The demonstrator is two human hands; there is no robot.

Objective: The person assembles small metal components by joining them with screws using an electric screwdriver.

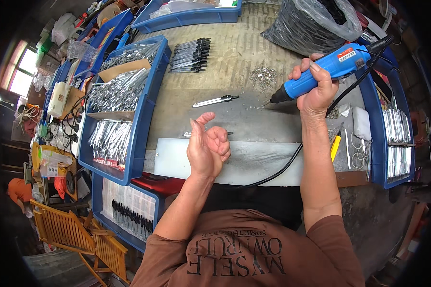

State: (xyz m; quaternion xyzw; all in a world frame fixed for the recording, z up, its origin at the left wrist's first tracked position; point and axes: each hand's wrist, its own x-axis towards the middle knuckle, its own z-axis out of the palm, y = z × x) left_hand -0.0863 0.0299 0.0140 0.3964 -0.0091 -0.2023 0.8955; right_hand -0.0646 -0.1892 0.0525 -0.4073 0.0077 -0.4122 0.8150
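Blue screwdriver (336, 64), partly hidden, in right hand (317, 88)

this looks like a crowded small-parts workshop. a corded blue power tool (328, 71) is held over a worn workbench (254, 125), where tiny metal bits (263, 76) lie scattered near a row of slim, black-ended pieces (191, 55). 2 divided blue trays (151, 115), 1 at each side, hold many thin silvery parts (124, 91). plastic bags (64, 28) and black cables (74, 119) clutter the left side, near a wooden chair (64, 227).
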